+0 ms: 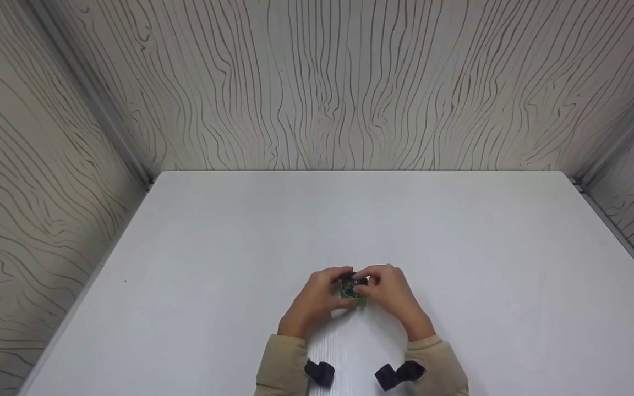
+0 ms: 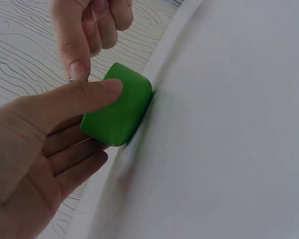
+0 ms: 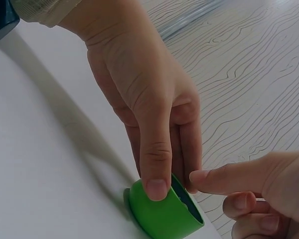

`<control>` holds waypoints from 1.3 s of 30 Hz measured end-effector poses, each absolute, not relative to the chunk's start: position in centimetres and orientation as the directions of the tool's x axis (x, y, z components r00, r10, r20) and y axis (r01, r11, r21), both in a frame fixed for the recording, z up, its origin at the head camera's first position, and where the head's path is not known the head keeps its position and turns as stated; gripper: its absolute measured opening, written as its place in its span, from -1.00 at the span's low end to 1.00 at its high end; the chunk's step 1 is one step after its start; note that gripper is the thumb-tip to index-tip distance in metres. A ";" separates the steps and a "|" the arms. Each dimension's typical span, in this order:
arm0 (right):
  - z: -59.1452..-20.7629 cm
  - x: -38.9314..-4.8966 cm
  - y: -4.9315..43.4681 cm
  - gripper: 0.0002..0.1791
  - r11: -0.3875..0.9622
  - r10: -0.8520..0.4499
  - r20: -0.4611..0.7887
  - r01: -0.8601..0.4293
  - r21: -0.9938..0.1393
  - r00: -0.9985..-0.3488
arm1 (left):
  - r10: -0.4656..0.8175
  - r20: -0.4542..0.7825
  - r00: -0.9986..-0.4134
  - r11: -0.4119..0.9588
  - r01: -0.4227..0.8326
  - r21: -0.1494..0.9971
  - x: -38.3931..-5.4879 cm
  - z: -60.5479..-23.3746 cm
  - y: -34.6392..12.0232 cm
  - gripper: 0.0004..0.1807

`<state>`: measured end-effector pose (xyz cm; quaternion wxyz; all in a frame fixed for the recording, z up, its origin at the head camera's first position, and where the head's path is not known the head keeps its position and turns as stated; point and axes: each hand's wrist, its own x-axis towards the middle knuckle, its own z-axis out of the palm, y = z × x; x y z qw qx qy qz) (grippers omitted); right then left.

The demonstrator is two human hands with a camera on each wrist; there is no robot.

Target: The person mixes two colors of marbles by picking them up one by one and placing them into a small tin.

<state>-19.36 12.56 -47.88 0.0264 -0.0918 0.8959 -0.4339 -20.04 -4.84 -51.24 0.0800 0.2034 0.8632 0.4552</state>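
A small green cup-like container (image 1: 361,301) with a dark opening sits on the white table between both hands. My left hand (image 1: 317,294) grips it from the left; in the left wrist view its thumb (image 2: 97,94) lies across the green side. In the right wrist view, the left hand (image 3: 144,89) reaches down from the top, its thumb against the green wall (image 3: 164,219). My right hand (image 1: 388,289) has thumb and index fingertips at the opening, around something small and shiny (image 1: 356,281); I cannot tell whether they pinch it. Its other fingers are curled.
The white tabletop (image 1: 240,236) spreads out on all sides of the hands. Panels with a wood-grain pattern (image 1: 317,82) rise behind it and at both sides. Black wrist devices (image 1: 321,374) stick out from the sleeves near the front.
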 end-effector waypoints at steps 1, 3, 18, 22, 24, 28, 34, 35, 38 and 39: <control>-47.9 -19.3 12.5 -0.82 0.608 -0.192 0.037 -0.149 -0.780 -0.981 | 0.424 0.047 -0.904 0.501 0.277 0.820 -20.0 -51.3 -4.8 -0.36; -47.9 -19.2 12.5 -0.82 0.608 -0.201 0.044 -0.160 -0.778 -0.979 | 0.427 0.047 -0.903 0.496 0.278 0.822 -20.0 -51.4 -4.8 -0.35; -47.8 -19.2 12.5 -0.81 0.588 -0.213 0.057 -0.174 -0.790 -0.975 | 0.427 0.064 -0.902 0.504 0.297 0.811 -19.9 -51.4 -5.0 -0.37; -47.7 -19.2 12.6 -0.79 0.574 -0.215 0.058 -0.175 -0.800 -0.975 | 0.424 0.055 -0.904 0.497 0.283 0.820 -19.9 -51.6 -5.0 -0.36; -47.8 -19.2 12.7 -0.78 0.569 -0.218 0.058 -0.175 -0.804 -0.974 | 0.421 0.048 -0.906 0.498 0.276 0.822 -19.8 -51.6 -5.0 -0.35; -47.8 -19.1 12.7 -0.78 0.569 -0.214 0.055 -0.170 -0.805 -0.975 | 0.408 0.029 -0.912 0.517 0.257 0.817 -19.6 -51.7 -4.9 -0.34; -47.9 -19.1 13.2 -0.80 0.582 -0.173 0.091 -0.176 -0.794 -0.981 | 0.400 0.022 -0.916 0.529 0.250 0.811 -19.4 -51.7 -4.7 -0.33; -48.0 -19.1 13.2 -0.80 0.583 -0.161 0.097 -0.174 -0.793 -0.982 | 0.403 0.027 -0.915 0.528 0.257 0.809 -19.4 -51.7 -4.6 -0.33; -48.2 -19.2 13.4 -0.82 0.595 -0.114 0.102 -0.150 -0.790 -0.988 | 0.412 0.051 -0.910 0.523 0.282 0.805 -19.3 -51.8 -4.5 -0.34; -48.2 -19.2 13.5 -0.83 0.601 -0.100 0.106 -0.145 -0.786 -0.989 | 0.409 0.063 -0.910 0.523 0.291 0.802 -19.4 -51.8 -4.5 -0.34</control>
